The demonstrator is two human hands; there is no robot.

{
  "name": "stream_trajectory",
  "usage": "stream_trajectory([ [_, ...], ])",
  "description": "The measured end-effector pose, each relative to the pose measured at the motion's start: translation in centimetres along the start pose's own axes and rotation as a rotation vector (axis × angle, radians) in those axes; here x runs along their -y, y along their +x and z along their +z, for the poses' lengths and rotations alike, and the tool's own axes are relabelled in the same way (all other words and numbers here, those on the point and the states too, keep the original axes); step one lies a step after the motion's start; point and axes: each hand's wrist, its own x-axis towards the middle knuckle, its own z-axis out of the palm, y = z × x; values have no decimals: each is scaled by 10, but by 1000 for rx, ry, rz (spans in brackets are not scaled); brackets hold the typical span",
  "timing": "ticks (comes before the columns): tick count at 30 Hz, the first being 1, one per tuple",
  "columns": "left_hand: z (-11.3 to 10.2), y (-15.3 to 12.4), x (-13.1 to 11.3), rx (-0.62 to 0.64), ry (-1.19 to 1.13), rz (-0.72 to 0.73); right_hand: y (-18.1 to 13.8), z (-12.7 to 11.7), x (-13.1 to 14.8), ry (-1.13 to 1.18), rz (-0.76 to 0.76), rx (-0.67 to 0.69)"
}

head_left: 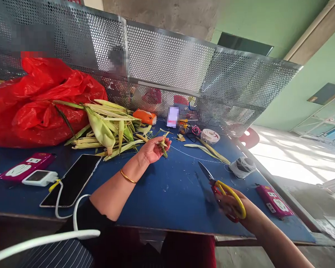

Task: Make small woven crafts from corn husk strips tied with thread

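Note:
My left hand lies palm up on the blue table, fingers curled loosely round a small bundle of dried corn-husk strips. A thin thread runs from the bundle toward the right. My right hand grips yellow-and-red handled scissors near the table's front right, blades pointing up-left and closed. A gold bangle is on my left wrist.
A pile of corn husks and a red plastic bag sit at the left. A phone, charger and pink power strips lie near the edges. Thread spool, tape roll, perforated metal screen behind.

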Motion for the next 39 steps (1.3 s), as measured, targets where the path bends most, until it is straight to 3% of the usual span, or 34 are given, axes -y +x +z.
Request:
stream_trajectory([
  [4, 0, 0, -1, 3, 2, 4, 8, 7, 7, 186, -14, 9],
  [15, 7, -8, 2, 15, 18, -15, 38, 37, 36, 258, 59, 89],
  [19, 7, -9, 1, 10, 15, -17, 53, 48, 37, 190, -30, 49],
  [22, 8, -10, 0, -4, 40, -5, 62, 45, 31, 47, -160, -85],
  [26, 8, -9, 0, -29, 109, 6, 66, 24, 22, -219, -196, -252],
  [31, 7, -10, 1, 20, 148, -49, 65, -3, 17, -1125, -206, -577],
  [35, 8, -15, -1, 91, 90, -120, 63, -4, 21, -1539, -144, -531],
  [39, 12, -22, -4, 118, 54, -216, 62, 9, 42, -1715, -93, -475],
])
